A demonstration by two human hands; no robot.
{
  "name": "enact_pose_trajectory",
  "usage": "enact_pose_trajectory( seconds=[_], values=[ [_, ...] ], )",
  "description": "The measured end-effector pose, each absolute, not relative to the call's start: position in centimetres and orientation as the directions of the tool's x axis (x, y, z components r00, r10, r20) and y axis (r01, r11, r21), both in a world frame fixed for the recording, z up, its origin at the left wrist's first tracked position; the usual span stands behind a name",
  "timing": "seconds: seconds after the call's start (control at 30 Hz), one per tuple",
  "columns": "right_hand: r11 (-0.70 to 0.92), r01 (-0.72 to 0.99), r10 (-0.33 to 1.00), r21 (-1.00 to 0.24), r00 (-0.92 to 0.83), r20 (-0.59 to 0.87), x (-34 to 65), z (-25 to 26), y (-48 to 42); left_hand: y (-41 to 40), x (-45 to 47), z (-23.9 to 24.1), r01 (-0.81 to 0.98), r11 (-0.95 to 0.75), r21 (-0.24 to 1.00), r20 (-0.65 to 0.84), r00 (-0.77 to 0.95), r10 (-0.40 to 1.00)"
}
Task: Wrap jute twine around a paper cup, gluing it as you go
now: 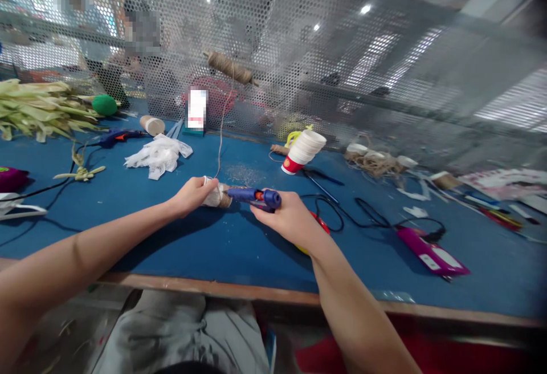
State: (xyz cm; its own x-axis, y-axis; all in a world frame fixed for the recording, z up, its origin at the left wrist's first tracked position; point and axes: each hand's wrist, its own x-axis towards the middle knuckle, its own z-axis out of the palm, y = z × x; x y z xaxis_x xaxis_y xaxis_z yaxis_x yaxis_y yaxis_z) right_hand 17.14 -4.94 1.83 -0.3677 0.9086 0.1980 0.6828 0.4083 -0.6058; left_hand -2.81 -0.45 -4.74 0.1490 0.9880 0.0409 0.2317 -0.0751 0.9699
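Note:
My left hand (194,194) is closed around a small cup-like roll (217,196), lying on its side, with a pale upper part and brown twine wound near its right end. In my right hand (290,217) is a blue glue gun (252,194), its nozzle close against the roll; whether it touches I cannot tell. A strand of twine (222,129) runs from the roll up to a twine spool (229,68) on a rod at the mesh panel. Under my right wrist, a yellow and red object (318,226) is partly hidden.
Stacked paper cups (304,150) lean beyond my right hand. White lace fabric (158,154) and a second glue gun (122,137) lie left. A purple power strip (432,251) with black cables is at right. Corn husks (38,109) pile at far left. A perforated metal panel (290,37) stands behind.

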Motion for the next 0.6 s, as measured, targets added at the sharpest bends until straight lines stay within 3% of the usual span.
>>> enact_pose_trajectory(
  seconds=[0.6],
  values=[
    [0.328,0.728,0.944,-0.602,-0.281,0.174,17.47,1.73,-4.25,-0.8,-3.16,-4.79,0.43,-0.249,0.868,0.157,0.238,0.958]
  ],
)
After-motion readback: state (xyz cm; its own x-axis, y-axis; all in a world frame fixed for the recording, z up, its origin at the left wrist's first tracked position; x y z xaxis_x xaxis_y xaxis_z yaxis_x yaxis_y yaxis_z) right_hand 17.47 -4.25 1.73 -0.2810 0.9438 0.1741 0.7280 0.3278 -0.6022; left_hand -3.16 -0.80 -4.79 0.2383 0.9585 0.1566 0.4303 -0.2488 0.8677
